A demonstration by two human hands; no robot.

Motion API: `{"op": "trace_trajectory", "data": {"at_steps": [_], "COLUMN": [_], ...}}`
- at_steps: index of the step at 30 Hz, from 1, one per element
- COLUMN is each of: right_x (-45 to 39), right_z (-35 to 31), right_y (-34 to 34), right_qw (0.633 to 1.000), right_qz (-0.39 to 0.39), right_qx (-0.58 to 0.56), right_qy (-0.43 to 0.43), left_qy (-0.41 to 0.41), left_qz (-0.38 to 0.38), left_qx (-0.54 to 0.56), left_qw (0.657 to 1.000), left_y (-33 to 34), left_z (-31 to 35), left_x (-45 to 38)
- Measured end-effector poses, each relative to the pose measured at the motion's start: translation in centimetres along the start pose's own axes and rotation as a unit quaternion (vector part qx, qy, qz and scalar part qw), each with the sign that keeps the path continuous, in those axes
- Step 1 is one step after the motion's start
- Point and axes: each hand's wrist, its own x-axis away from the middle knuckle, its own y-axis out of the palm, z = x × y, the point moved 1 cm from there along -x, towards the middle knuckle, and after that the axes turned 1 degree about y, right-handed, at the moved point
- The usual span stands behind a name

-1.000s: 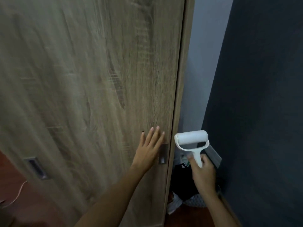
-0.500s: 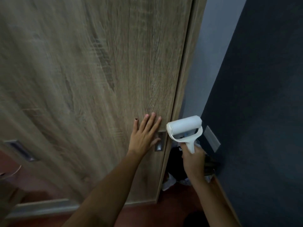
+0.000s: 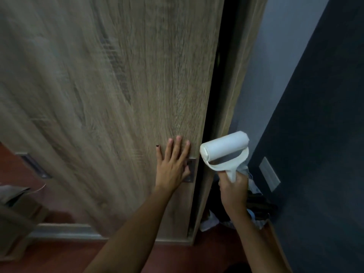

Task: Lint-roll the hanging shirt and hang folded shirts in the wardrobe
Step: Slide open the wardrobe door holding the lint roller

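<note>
The left hand [image 3: 173,166] lies flat on the wooden wardrobe door [image 3: 122,95], fingers straight & spread, palm pressed vs the panel just left of a small recessed metal pull [image 3: 190,170] at the door's right edge; the thumb sits at that pull. Nothing is gripped by it. The door stands slid a bit to the left, w/ a narrow dark gap [image 3: 214,95] between its right edge & the wardrobe's side frame [image 3: 236,85]. Inside the gap it's too dark to tell any shirt or hanger.

The right hand [image 3: 233,189] is wrapped around the handle of a white lint roller [image 3: 224,147], fingers curled tight on it. The roller head points up & sits tilted, just right of the gap, near the left hand's fingertips but not touching them or the door.

A 2nd recessed pull [image 3: 35,167] shows far left on another door panel. Right of the wardrobe: pale wall [image 3: 275,66], then a dark wall [image 3: 325,134] w/ a grey switch plate [image 3: 269,174]. Low in the corner behind the right hand lies a heap of dark & light cloth [image 3: 256,205]. Reddish floor [image 3: 177,257] runs along the bottom; a brownish blurred object [image 3: 17,213] sits at bottom left, can't tell what.
</note>
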Motion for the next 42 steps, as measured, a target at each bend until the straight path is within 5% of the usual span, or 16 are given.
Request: {"op": "trace_trajectory", "data": {"at_steps": [10,17,27,42], "right_x": [3.4,4.4,8.0,9.9], "right_z": [-0.9,0.4,-1.4,-1.1], "right_y": [4.9,10.4,19.5,26.2], "right_qw": [0.978,0.960,0.960,0.946], "right_qz": [-0.199,-0.226,-0.206,-0.250], "right_qx": [0.035,0.115,0.191,0.203], "right_qy": [0.043,0.119,0.025,0.029], "left_qy": [-0.056,-0.103,-0.195,-0.235], "left_qz": [-0.022,-0.030,0.043,0.014], "left_qx": [-0.024,-0.034,0.015,-0.008], "left_qw": [0.998,0.994,0.980,0.972], "left_y": [-2.1,-3.7,-7.3,-8.6], "left_z": [-8.8,-16.4,-24.2,-35.0], "left_x": [2.9,5.5,3.3,5.8]}}
